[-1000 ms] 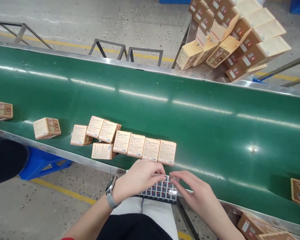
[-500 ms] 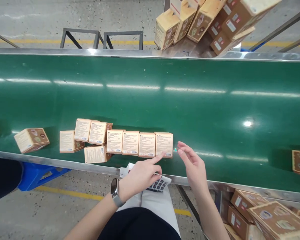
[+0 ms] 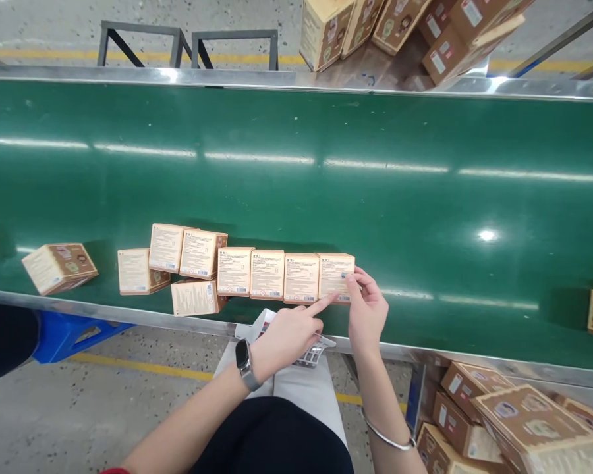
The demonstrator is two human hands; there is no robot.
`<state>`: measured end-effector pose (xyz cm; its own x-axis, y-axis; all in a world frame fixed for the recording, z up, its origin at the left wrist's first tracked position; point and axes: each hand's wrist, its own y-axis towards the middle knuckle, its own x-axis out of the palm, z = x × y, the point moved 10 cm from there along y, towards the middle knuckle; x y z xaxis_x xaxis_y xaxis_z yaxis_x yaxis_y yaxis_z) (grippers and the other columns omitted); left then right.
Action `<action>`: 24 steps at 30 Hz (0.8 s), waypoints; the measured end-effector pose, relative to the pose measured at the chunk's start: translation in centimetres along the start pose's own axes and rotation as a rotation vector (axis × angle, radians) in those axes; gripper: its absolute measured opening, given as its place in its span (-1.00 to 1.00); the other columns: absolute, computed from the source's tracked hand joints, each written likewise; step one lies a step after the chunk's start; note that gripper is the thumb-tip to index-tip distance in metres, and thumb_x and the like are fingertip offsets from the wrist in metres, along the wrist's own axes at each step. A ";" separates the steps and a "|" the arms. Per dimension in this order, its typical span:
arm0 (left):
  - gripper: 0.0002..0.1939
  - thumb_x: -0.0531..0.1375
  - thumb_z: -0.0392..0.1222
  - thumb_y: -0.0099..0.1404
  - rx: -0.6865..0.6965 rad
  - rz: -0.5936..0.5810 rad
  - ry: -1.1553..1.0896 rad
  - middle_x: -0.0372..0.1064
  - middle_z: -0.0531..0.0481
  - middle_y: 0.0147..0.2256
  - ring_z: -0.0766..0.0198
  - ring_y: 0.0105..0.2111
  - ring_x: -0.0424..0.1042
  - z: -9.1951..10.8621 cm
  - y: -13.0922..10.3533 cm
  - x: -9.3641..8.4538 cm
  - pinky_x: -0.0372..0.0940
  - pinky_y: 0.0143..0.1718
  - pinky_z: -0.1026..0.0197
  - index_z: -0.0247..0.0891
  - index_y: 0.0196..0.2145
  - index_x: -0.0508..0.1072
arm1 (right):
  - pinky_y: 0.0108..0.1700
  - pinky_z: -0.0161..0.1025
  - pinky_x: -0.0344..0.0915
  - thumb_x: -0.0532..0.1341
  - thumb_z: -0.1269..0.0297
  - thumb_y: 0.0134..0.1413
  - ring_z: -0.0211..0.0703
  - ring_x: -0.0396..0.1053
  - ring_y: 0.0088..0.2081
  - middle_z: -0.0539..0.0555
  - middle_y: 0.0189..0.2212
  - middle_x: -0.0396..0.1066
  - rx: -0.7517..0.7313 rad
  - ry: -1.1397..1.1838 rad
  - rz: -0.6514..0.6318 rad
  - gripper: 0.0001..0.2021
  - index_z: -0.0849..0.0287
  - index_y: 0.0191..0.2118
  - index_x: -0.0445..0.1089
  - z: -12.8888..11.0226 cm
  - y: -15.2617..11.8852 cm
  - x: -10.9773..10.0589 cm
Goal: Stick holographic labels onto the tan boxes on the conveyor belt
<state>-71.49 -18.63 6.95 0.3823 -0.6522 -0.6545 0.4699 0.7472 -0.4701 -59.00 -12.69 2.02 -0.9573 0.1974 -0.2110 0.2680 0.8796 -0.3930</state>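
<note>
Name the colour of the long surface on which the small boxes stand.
The conveyor belt is green; the head view shows it best.

A long green conveyor belt (image 3: 425,210) crosses the room from side to side, edged by a shiny far metal rail (image 3: 257,80) and a near metal rail (image 3: 148,315). Beyond it, the speckled grey floor (image 3: 217,13) carries a yellow floor line (image 3: 54,56); another yellow line (image 3: 143,367) runs on the near side. Two dark, angular metal frames, the left frame (image 3: 141,28) and the right frame (image 3: 234,34), stand beyond the far rail. A blue plastic stool (image 3: 62,342) sits at lower left. Bright strip reflections (image 3: 257,158) form a broken line along the glossy belt, with a rounder glare (image 3: 487,235) towards the right.
</note>
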 end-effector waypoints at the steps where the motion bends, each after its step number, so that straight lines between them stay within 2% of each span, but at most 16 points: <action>1: -0.80 0.15 -0.33 0.35 0.003 -0.007 0.003 0.09 0.08 0.34 0.26 -0.34 0.46 -0.1 -0.1 0.1 0.27 -0.46 0.17 -0.27 -0.44 0.48 | -0.02 -0.06 0.37 0.29 0.05 0.04 0.00 0.45 -0.06 0.23 -0.07 0.47 -0.031 -0.033 0.020 -0.73 0.18 -0.34 0.44 -0.2 -0.2 0.1; 6: -0.80 0.16 -0.36 0.32 0.007 -0.046 0.006 0.16 0.00 0.31 0.24 -0.36 0.45 -0.3 -0.2 0.2 0.23 -0.50 0.19 -0.28 -0.46 0.48 | 0.00 -0.04 0.34 0.26 0.07 0.08 -0.01 0.44 -0.11 0.23 -0.14 0.47 -0.136 -0.167 0.161 -0.74 0.19 -0.29 0.42 -1.4 -1.1 0.3; 8: -0.80 0.16 -0.35 0.34 0.015 -0.049 -0.019 0.15 -0.03 0.31 0.24 -0.35 0.46 -0.3 -0.3 0.1 0.24 -0.49 0.19 -0.28 -0.44 0.49 | -0.01 -0.05 0.35 0.26 0.08 0.09 -0.04 0.45 -0.14 0.19 -0.17 0.48 -0.157 -0.197 0.194 -0.65 0.19 -0.08 0.40 -2.0 -1.3 0.4; 10: -0.81 0.15 -0.32 0.37 0.022 -0.036 -0.089 0.13 -0.03 0.33 0.25 -0.33 0.48 -0.4 -0.5 -0.3 0.26 -0.44 0.21 -0.28 -0.40 0.49 | -0.04 -0.06 0.38 0.25 0.10 0.13 -0.07 0.48 -0.18 0.16 -0.20 0.50 -0.182 -0.238 0.187 -0.46 0.19 0.19 0.23 -2.8 -1.1 0.4; 12: -0.85 0.16 -0.28 0.38 0.010 -0.016 -0.208 0.24 -0.02 0.27 0.25 -0.27 0.50 -0.8 -0.8 -1.1 0.29 -0.35 0.23 -0.26 -0.34 0.51 | -0.03 -0.04 0.38 0.21 0.12 0.19 -0.05 0.48 -0.16 0.18 -0.17 0.51 -0.254 -0.315 0.168 -0.41 0.20 0.28 0.14 -4.4 -1.1 -0.1; 13: -0.86 0.17 -0.26 0.39 -0.005 -0.011 -0.278 0.37 -0.01 0.18 0.25 -0.24 0.51 -1.1 -1.0 -1.5 0.29 -0.29 0.25 -0.24 -0.31 0.52 | 0.00 -0.01 0.37 0.19 0.12 0.21 -0.03 0.47 -0.13 0.20 -0.14 0.50 -0.313 -0.367 0.142 -0.48 0.19 0.23 0.21 -5.5 -1.2 -0.3; 15: -0.87 0.18 -0.25 0.39 -0.046 -0.016 -0.405 0.57 0.03 -0.11 0.24 -0.23 0.51 -1.8 -1.6 -2.5 0.27 -0.24 0.27 -0.21 -0.27 0.54 | 0.02 0.01 0.36 0.17 0.12 0.24 0.01 0.45 -0.07 0.20 -0.10 0.50 -0.426 -0.456 -0.021 -0.66 0.14 0.06 0.40 -7.6 -1.9 0.2; 17: -0.85 0.17 -0.22 0.40 -0.093 -0.033 -0.495 0.56 0.09 -0.36 0.26 -0.33 0.50 -2.7 -2.3 -3.4 0.24 -0.31 0.28 -0.19 -0.27 0.55 | -0.06 -0.05 0.42 0.19 0.11 0.23 -0.02 0.48 -0.13 0.14 -0.17 0.53 -0.449 -0.500 -0.365 -0.75 0.09 -0.10 0.48 -8.3 -3.4 2.2; 19: -0.84 0.16 -0.20 0.40 -0.131 -0.043 -0.569 0.50 0.11 -0.47 0.30 -0.44 0.45 -3.4 -3.0 -4.3 0.19 -0.39 0.29 -0.19 -0.28 0.55 | -0.20 -0.17 0.46 0.21 0.10 0.21 -0.09 0.51 -0.26 0.08 -0.28 0.54 -0.372 -0.500 -0.729 -0.79 0.06 -0.15 0.50 -7.9 -6.0 4.3; 20: -0.86 0.17 -0.18 0.39 -0.143 -0.046 -0.606 0.48 0.12 -0.49 0.32 -0.47 0.43 -3.7 -3.4 -4.7 0.18 -0.42 0.30 -0.21 -0.28 0.54 | -0.28 -0.22 0.45 0.21 0.10 0.22 -0.13 0.50 -0.33 0.06 -0.33 0.54 -0.327 -0.499 -0.842 -0.79 0.07 -0.18 0.51 -7.8 -7.2 4.9; 22: -0.89 0.23 -0.15 0.34 -0.162 -0.049 -0.667 0.47 0.12 -0.48 0.33 -0.48 0.41 -4.3 -4.0 -5.2 0.17 -0.43 0.30 -0.23 -0.28 0.51 | -0.39 -0.29 0.41 0.18 0.11 0.25 -0.18 0.47 -0.41 0.05 -0.40 0.51 -0.275 -0.502 -0.920 -0.78 0.09 -0.27 0.49 -7.8 -8.6 5.6; 24: -0.85 0.26 -0.12 0.31 -0.186 -0.053 -0.680 0.45 0.11 -0.49 0.33 -0.49 0.39 -4.8 -4.6 -5.4 0.15 -0.45 0.30 -0.26 -0.34 0.49 | -0.46 -0.33 0.36 0.15 0.12 0.28 -0.20 0.43 -0.45 0.04 -0.45 0.48 -0.269 -0.507 -0.894 -0.75 0.11 -0.34 0.47 -8.0 -9.1 6.0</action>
<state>-79.54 -17.94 9.78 0.8032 -0.5786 -0.1416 0.3813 0.6820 -0.6241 -68.09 -16.04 11.49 -0.6214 -0.7169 -0.3161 -0.6027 0.6952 -0.3917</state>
